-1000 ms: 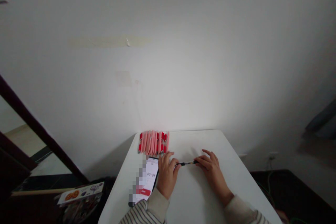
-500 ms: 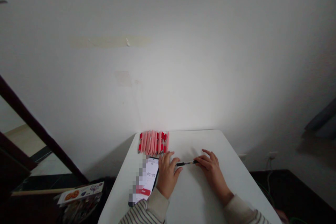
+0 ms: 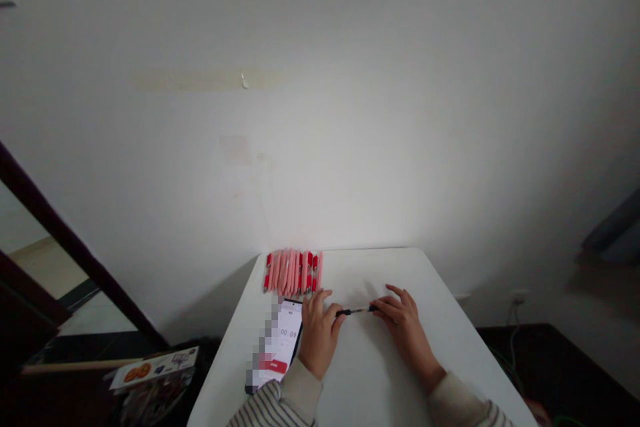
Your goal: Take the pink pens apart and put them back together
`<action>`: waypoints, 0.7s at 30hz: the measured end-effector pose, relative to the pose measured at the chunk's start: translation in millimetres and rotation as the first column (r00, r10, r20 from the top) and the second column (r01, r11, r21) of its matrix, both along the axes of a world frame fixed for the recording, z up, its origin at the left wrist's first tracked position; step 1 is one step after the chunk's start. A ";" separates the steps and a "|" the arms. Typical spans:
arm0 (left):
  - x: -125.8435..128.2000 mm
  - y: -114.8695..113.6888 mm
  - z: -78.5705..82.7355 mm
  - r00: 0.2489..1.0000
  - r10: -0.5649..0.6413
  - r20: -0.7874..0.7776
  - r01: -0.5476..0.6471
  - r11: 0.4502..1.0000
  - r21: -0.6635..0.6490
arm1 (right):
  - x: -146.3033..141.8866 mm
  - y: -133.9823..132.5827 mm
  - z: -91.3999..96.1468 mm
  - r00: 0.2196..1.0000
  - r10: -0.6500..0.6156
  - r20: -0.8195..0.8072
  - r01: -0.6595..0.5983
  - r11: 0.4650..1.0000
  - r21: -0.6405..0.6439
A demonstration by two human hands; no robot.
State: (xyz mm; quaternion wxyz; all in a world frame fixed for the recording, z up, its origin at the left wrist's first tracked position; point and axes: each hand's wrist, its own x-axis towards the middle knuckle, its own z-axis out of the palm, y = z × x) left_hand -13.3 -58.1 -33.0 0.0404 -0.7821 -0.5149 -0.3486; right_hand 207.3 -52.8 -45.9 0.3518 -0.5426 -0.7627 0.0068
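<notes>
A slim pen (image 3: pixel 358 311) with a clear middle and black ends lies sideways between my two hands, low over the white table (image 3: pixel 360 373). My left hand (image 3: pixel 320 330) pinches its left end between thumb and forefinger. At the other end, the fingertips of my right hand (image 3: pixel 400 317) close on the black tip, with some fingers raised. Beyond my left hand, a row of pink and red pens (image 3: pixel 287 272) lies side by side at the table's back left. Next to my left wrist rests a phone (image 3: pixel 287 340) whose screen reads 00:09.
A pale wall (image 3: pixel 350 147) rises right behind the table. On the floor at the left stands a dark bin or bag (image 3: pixel 160 400) with a printed box (image 3: pixel 155 368) on top. A power socket (image 3: pixel 520 296) with a cable sits low on the wall at the right.
My left thumb and forefinger have closed onto the pen's left end, where they stood apart before. The right hand keeps its hold with hardly any movement.
</notes>
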 end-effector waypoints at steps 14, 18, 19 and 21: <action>-1.1 -1.0 3.1 0.997 0.079 0.007 -0.079 0.995 0.058 | 1.7 1.7 -4.1 0.999 -0.035 -0.021 0.036 0.999 0.006; -1.2 -0.3 2.2 0.994 0.108 0.025 -0.109 0.992 0.059 | 2.6 1.9 -5.5 0.998 -0.058 -0.030 0.058 0.998 0.006; -1.2 -0.1 1.8 0.993 0.116 0.032 -0.118 0.991 0.066 | 2.9 2.2 -6.2 0.997 -0.066 -0.030 0.066 0.998 0.010; -1.6 0.3 1.1 0.990 0.133 0.047 -0.136 0.987 0.080 | 3.4 2.9 -7.8 0.996 -0.085 -0.032 0.086 0.996 0.025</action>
